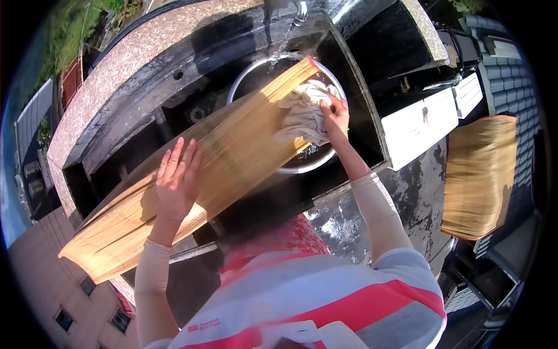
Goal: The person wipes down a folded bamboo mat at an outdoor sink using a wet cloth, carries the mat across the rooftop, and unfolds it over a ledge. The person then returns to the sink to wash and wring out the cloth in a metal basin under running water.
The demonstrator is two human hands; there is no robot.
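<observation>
Across a dark stone sink with a speckled rim point(125, 72), a long, straw-coloured sheet of fine parallel fibres point(232, 139) lies slantwise, watched from afar through the head-worn camera I run. Its long axis climbs from a broad, sunlit end at lower left to a narrower, red-edged end at upper right, above a round silver metal basin point(299, 171).

From the bare left hand point(177, 180), the sheet stretches both ways; that hand is nearer the broad end, laid open with fingers spread, grasping nothing that I can see. The bare right hand point(336, 119) is nearer the red-edged end, fingers closed on a crumpled white cloth point(311, 110) that rests against the sheet.

I see the sheet as golden and streaked lengthwise, sheer enough along its upper side to show the sink's darkness through it, with a gentle curl at the broad end. Beyond the right arm, a second straw-coloured sheet with red edges point(479, 174) lies well apart, while water runs from a shiny metal tap point(300, 14) into the basin.
</observation>
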